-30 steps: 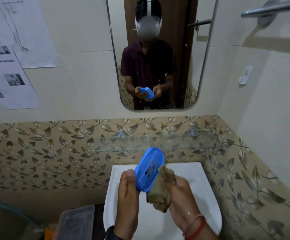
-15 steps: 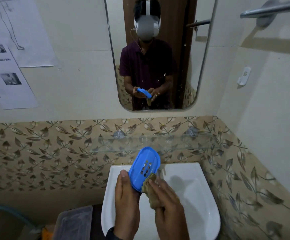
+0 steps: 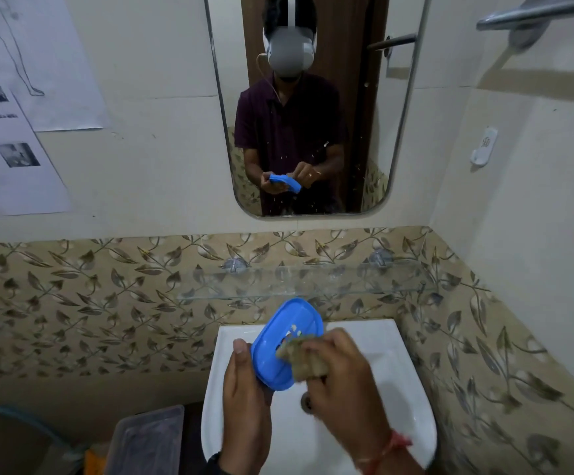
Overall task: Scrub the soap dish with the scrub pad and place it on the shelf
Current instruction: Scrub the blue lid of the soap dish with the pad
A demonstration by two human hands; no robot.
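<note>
Two hands are working over the sink [image 3: 364, 341]: left hand [image 3: 244, 382] is gripping the dish [image 3: 280, 341], tilted, long axis running seven to one o'clock; right hand [image 3: 340, 375] fingers are pinching the pad [image 3: 304, 359] against it. Shelf [image 3: 364, 281] is waiting at twelve o'clock, left hand nearer.

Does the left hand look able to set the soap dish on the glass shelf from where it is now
Probably yes. The left hand grips the blue soap dish over the sink, and the glass shelf sits just beyond and above it with nothing between. The right hand, pressing the scrub pad on the dish, would need to lift off first.
</note>
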